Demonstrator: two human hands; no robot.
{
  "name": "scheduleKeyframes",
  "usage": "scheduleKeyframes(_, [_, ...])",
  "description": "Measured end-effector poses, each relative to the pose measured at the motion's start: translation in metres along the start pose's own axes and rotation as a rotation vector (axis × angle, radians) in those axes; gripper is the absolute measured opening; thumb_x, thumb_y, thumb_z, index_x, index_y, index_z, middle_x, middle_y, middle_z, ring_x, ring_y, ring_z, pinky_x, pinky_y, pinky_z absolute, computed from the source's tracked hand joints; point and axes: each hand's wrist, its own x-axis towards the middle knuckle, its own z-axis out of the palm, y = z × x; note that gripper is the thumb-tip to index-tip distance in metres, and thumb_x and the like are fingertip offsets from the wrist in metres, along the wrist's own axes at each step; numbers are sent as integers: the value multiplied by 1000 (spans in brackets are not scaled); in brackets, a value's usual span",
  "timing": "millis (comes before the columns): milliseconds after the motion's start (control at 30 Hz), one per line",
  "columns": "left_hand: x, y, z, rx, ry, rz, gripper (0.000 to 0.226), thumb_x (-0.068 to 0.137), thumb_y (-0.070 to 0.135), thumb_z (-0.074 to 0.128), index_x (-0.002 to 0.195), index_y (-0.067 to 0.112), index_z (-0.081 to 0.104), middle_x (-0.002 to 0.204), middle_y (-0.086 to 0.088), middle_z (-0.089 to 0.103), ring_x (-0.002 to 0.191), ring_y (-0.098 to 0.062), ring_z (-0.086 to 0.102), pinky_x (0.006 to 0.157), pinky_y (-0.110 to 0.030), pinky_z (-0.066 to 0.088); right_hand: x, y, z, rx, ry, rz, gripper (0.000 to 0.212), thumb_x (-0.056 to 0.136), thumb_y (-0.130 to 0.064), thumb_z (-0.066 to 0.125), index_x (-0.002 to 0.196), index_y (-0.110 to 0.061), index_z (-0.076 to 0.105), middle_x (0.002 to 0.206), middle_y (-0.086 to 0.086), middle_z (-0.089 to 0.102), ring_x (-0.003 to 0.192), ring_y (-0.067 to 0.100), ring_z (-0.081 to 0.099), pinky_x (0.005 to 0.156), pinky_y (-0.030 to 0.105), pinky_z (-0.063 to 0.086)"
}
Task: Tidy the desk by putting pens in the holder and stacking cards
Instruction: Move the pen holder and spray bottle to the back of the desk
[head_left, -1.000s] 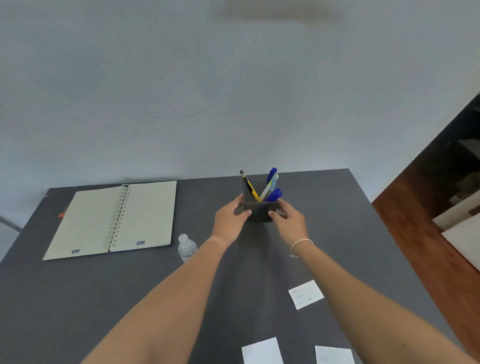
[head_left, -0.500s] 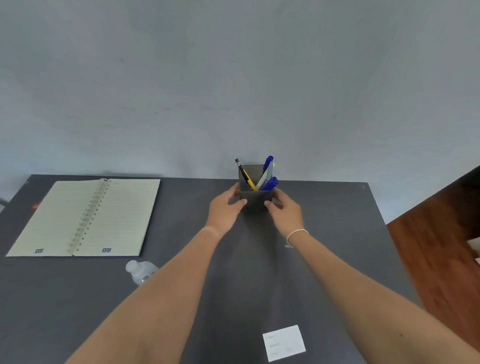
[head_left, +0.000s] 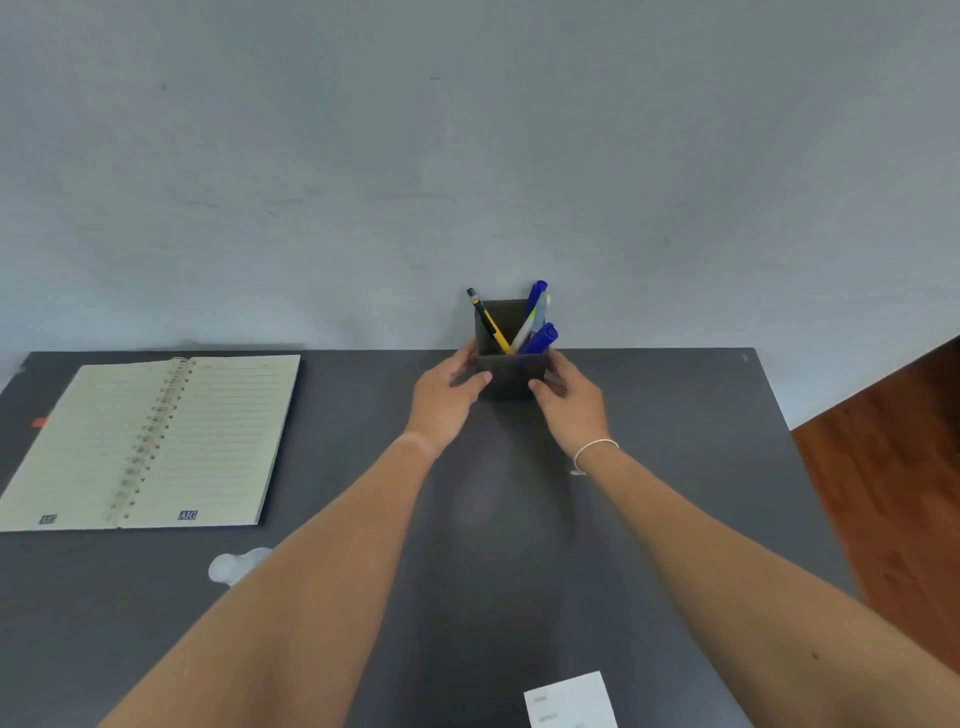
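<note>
A dark square pen holder (head_left: 511, 375) stands near the desk's far edge, close to the wall. Several pens stick out of it: a yellow and black pen (head_left: 488, 325), blue pens (head_left: 540, 338) and a pale one. My left hand (head_left: 447, 397) grips the holder's left side. My right hand (head_left: 569, 397), with a white band on the wrist, grips its right side. One white card (head_left: 571, 701) lies flat on the desk at the bottom of the view, between my forearms.
An open spiral notebook (head_left: 150, 441) lies on the left of the dark grey desk (head_left: 675, 441). A small clear bottle (head_left: 234, 566) sits below it, partly behind my left forearm. The desk's right edge drops to a wooden floor (head_left: 893, 467).
Both hands have pushed the holder farther from me, toward the wall. The view has tilted up, so only one card stays in sight.
</note>
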Motion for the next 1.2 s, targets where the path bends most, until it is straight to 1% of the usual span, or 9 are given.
scheduleKeyframes(133, [-1, -1, 1, -2, 2, -3, 53, 88, 11, 58, 138, 22, 43, 133, -1, 56, 122, -13, 52, 105, -38, 44, 0, -1, 1, -20, -7, 2, 54, 90, -13, 54, 140, -25, 37, 140, -1, 50, 128, 19, 47, 102, 29, 37])
scheduleKeyframes(333, [-16, 2, -3, 66, 0, -16, 53, 88, 13, 58, 139, 19, 42, 137, -1, 54, 126, -13, 49, 109, -41, 40, -11, -7, -4, -103, -32, -33, 58, 90, -16, 54, 143, -25, 31, 143, -1, 47, 130, 22, 45, 106, 35, 37])
scheduleKeyframes(467, [-35, 11, -14, 137, 0, -5, 54, 89, 19, 58, 140, 21, 39, 141, -4, 50, 128, -16, 48, 108, -41, 40, -30, -12, -10, -84, -36, -45, 56, 89, -15, 55, 141, -24, 35, 144, -2, 46, 130, 21, 45, 110, 38, 37])
scheduleKeyframes(567, [-51, 19, -26, 181, 5, 18, 50, 89, 22, 58, 137, 21, 45, 138, -5, 52, 125, -16, 50, 108, -39, 40, -49, -16, -10, -66, -38, -46, 54, 89, -15, 56, 140, -22, 39, 142, -1, 48, 127, 18, 49, 108, 34, 39])
scheduleKeyframes(700, [-74, 29, -45, 246, 17, 68, 43, 88, 27, 59, 130, 21, 52, 132, -2, 58, 120, -10, 52, 101, -21, 37, -77, -23, -5, -20, -21, -46, 52, 89, -15, 57, 138, -22, 41, 141, -1, 49, 123, 17, 51, 101, 27, 40])
scheduleKeyframes(767, [-85, 34, -55, 273, 15, 90, 42, 88, 28, 57, 130, 20, 53, 131, -2, 59, 119, -9, 53, 96, -17, 34, -92, -27, -1, 3, -15, -45, 51, 89, -16, 57, 137, -23, 43, 140, -2, 49, 123, 17, 51, 97, 26, 40])
scheduleKeyframes(1000, [-121, 41, -104, 327, 68, 131, 39, 90, 28, 53, 127, 18, 56, 131, 0, 58, 118, -11, 53, 95, -17, 32, -135, -37, 27, -6, -64, -70, 48, 89, -18, 56, 135, -24, 45, 138, -1, 51, 120, 15, 52, 83, 19, 40])
scheduleKeyframes(1133, [-137, 35, -142, 331, 122, 134, 37, 90, 29, 51, 126, 21, 57, 130, 2, 59, 116, -9, 52, 94, -17, 31, -156, -42, 56, -27, -125, -81, 47, 89, -18, 57, 134, -24, 46, 138, -2, 52, 121, 15, 51, 88, 18, 39])
scheduleKeyframes(1200, [-143, 29, -161, 318, 140, 126, 36, 90, 28, 51, 125, 22, 58, 130, 2, 59, 115, -9, 51, 95, -19, 31, -165, -43, 73, -39, -159, -87, 46, 89, -18, 57, 133, -24, 47, 137, -3, 52, 122, 15, 51, 84, 14, 40])
